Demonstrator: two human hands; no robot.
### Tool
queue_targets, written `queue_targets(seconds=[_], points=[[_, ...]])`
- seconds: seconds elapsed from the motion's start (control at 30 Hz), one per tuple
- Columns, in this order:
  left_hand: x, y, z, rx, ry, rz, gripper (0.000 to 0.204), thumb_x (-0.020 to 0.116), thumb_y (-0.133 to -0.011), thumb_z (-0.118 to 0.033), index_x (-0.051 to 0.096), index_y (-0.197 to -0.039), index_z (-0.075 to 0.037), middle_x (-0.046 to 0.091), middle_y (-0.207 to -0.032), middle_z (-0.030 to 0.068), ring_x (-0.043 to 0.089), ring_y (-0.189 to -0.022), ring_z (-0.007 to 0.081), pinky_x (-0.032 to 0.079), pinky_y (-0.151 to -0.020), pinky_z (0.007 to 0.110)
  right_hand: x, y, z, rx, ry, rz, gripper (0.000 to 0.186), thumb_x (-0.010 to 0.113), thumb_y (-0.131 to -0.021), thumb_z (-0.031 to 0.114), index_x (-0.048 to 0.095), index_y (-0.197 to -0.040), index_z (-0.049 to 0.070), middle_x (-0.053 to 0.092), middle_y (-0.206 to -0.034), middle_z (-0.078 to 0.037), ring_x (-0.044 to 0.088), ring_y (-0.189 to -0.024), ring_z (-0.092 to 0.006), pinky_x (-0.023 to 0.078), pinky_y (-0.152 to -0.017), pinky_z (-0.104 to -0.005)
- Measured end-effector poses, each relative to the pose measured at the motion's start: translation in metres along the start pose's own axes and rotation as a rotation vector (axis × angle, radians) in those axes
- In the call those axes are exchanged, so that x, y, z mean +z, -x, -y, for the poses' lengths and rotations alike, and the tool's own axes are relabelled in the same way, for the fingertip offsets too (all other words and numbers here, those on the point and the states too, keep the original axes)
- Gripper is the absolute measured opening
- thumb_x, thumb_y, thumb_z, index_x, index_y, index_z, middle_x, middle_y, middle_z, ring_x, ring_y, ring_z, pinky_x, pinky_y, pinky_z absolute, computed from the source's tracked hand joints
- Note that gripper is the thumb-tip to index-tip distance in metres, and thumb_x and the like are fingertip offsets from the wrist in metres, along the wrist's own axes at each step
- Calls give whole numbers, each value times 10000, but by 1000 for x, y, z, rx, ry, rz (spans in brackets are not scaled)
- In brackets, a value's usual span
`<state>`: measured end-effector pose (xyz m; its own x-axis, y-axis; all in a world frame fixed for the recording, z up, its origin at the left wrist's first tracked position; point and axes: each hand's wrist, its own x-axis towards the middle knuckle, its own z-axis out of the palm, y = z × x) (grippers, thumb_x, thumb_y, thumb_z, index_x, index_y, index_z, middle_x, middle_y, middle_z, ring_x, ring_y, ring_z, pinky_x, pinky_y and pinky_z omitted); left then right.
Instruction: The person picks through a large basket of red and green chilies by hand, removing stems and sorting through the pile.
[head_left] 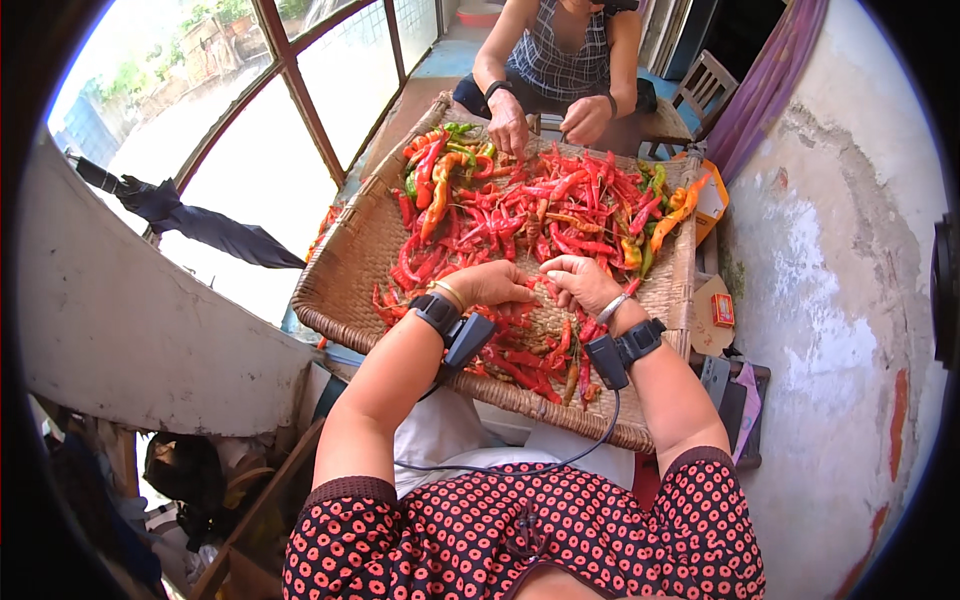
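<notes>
The red peppers (500,215) I handle have glossy, creased skins; the tray (340,268) before me is matt, rough wickerwork. My right-wrist bracelet (612,307) is smooth, shiny metal, my wrist devices (472,340) dark plastic, my blouse (530,530) matt cloth; the wall (830,270), rough, flaking plaster.

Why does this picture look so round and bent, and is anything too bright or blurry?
Head view: black corners and curving edges come from the fisheye lens, as the purple curtain shows; head view: the window is washed out nearly white; head view: the red peppers look bright and fairly sharp, but what the left hand pinches, if anything, is unclear.
</notes>
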<state>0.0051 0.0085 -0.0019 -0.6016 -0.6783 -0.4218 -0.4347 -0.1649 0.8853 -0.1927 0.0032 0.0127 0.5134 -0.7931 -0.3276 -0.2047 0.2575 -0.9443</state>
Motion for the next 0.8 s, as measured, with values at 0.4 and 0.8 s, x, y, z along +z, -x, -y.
queue_targets(seconds=[0.4,0.8], points=[[-28,1,-11,323,391,-549,601,441,-867,-205,119,-1346,-35,487,-1156,123,575,-642,111,450,-522,226,22,-4,-17,-361,900,224,321,578,-732,203,575,-1007,39,603,-932,-139,569,-891,-273,441,-794,-345],[-16,-6,24,115,-779,-726,386,537,-712,-115,515,-1096,-91,369,-1177,202,561,-867,366,473,-727,420,49,-5,-31,-286,1237,430,410,617,-695,276,524,-1068,133,593,-863,-163,568,-859,-325,450,-755,-410]])
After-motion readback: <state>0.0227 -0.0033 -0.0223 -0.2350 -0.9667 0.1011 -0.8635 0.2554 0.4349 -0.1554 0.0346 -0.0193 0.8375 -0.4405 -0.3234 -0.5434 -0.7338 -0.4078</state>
